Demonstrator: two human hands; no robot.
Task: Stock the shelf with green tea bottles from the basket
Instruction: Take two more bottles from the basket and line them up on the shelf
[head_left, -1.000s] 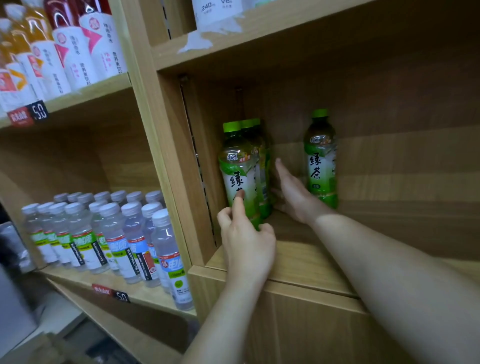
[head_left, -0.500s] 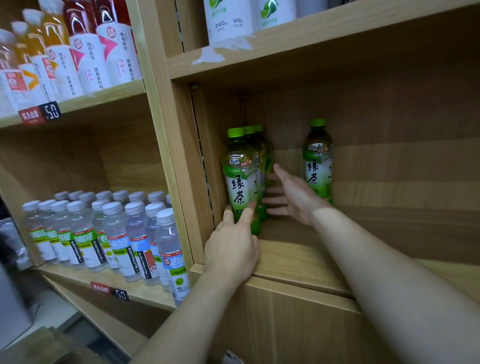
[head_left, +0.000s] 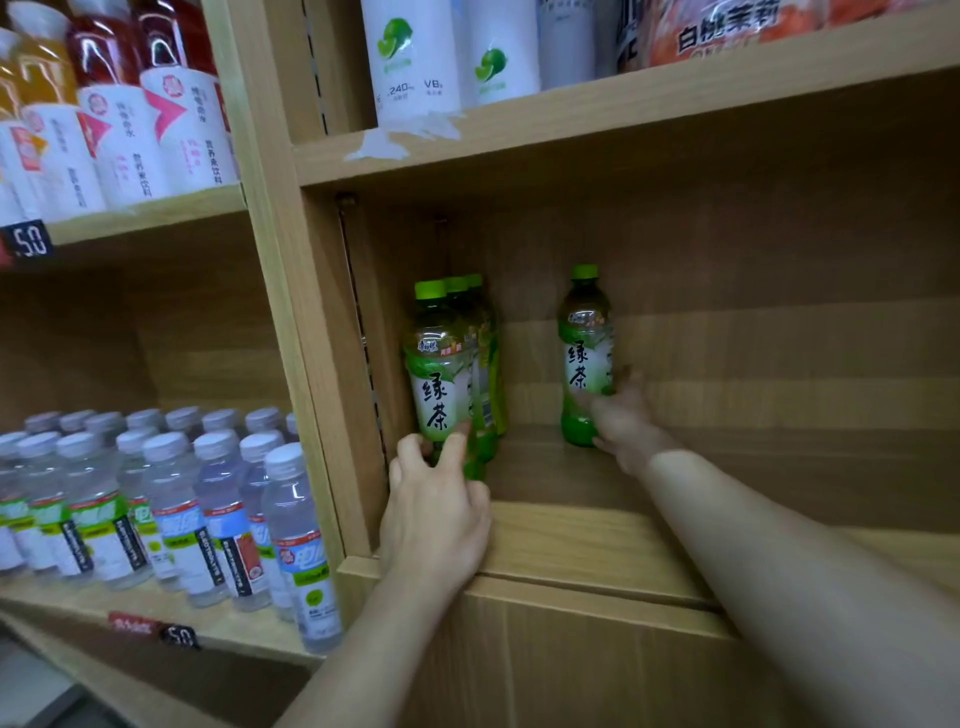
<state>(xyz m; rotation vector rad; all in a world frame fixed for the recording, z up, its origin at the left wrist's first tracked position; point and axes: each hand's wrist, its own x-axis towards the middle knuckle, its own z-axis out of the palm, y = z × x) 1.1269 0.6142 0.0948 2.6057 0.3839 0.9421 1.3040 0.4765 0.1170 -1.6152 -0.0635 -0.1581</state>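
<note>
Your left hand rests at the front edge of the light wooden shelf, fingertips spread against the base of the front green-capped plastic green tea bottle, which stands in a row hard against the left wall. Your right hand, blurred, touches the lower side of a lone upright green tea bottle deeper in; whether it is gripping you cannot tell. Bare board lies open between the two and far to the right.
</note>
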